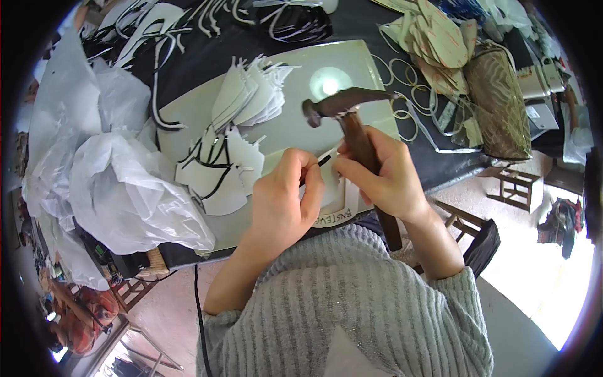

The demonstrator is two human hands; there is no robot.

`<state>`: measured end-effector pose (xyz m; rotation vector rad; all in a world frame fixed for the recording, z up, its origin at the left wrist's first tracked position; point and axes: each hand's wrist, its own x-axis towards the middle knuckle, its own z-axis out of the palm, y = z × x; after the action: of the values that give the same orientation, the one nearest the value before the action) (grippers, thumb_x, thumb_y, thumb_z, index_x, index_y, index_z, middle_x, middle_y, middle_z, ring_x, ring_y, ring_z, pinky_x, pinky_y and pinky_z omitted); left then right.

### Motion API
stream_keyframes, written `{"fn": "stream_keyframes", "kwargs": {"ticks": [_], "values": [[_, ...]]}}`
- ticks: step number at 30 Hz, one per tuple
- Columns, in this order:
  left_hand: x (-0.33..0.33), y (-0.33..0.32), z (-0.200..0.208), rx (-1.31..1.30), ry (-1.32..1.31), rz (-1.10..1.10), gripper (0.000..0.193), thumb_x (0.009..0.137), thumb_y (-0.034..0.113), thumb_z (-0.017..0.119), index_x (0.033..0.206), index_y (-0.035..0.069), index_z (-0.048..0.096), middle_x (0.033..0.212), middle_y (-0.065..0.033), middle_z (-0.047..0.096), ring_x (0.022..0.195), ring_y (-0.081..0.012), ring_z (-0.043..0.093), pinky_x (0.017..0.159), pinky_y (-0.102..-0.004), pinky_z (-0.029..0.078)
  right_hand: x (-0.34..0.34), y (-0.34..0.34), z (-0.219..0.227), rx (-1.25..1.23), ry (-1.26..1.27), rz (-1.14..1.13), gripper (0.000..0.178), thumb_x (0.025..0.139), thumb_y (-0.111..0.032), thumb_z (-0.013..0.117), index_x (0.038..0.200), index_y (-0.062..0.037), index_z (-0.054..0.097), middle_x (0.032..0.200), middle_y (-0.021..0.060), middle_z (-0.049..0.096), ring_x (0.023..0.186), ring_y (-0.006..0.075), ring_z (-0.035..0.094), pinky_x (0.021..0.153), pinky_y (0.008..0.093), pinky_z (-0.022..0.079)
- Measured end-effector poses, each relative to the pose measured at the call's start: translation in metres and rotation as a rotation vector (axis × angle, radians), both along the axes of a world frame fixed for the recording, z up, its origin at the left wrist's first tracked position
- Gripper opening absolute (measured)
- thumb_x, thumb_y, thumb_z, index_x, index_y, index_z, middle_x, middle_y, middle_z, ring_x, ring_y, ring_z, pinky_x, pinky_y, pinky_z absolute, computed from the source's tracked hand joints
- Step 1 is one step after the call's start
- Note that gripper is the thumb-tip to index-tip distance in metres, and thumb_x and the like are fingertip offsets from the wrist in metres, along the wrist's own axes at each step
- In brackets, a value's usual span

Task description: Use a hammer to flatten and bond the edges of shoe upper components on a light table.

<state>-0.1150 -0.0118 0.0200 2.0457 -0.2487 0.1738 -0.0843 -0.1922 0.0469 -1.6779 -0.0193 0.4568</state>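
My right hand grips the wooden handle of a hammer, whose dark metal head points left above the pale work board. With its fingertips it also pinches a white cut piece with a black strip. My left hand holds the same white piece from the left, fingers curled on it. Both hands meet near the board's front edge, just above my grey knitted sleeves.
Two stacks of white cut pieces and black-edged ones lie on the board. Crumpled white plastic bags fill the left. Rubber bands, beige insoles and a brown patterned bag sit at right. Wooden stools stand below.
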Motion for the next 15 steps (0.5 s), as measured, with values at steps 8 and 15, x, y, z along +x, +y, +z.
{"fn": "stream_keyframes", "kwargs": {"ticks": [8,15], "values": [[0.007,0.121,0.011,0.518,-0.231,0.439,0.008,0.092,0.007,0.064,0.096,0.000,0.063,0.080,-0.0100,0.064,0.073,-0.0184,0.065,0.065,-0.0324,0.050,-0.001,-0.014,-0.008,0.078,0.094,-0.064,0.019,0.097,-0.013,0.061,0.105,0.0026,0.053,0.088,0.0145,0.071,0.079,0.0146,0.072,0.039,0.0175,0.038],[0.079,0.105,0.004,0.350,-0.102,0.280,0.031,0.090,0.019,0.070,0.113,0.000,0.063,0.098,-0.0133,0.071,0.088,-0.0222,0.068,0.076,-0.0325,0.052,0.002,-0.014,-0.030,0.004,0.064,-0.005,0.019,0.098,-0.016,0.060,0.105,0.0014,0.054,0.089,0.0105,0.071,0.078,0.0131,0.072,0.042,0.0184,0.038]]}}
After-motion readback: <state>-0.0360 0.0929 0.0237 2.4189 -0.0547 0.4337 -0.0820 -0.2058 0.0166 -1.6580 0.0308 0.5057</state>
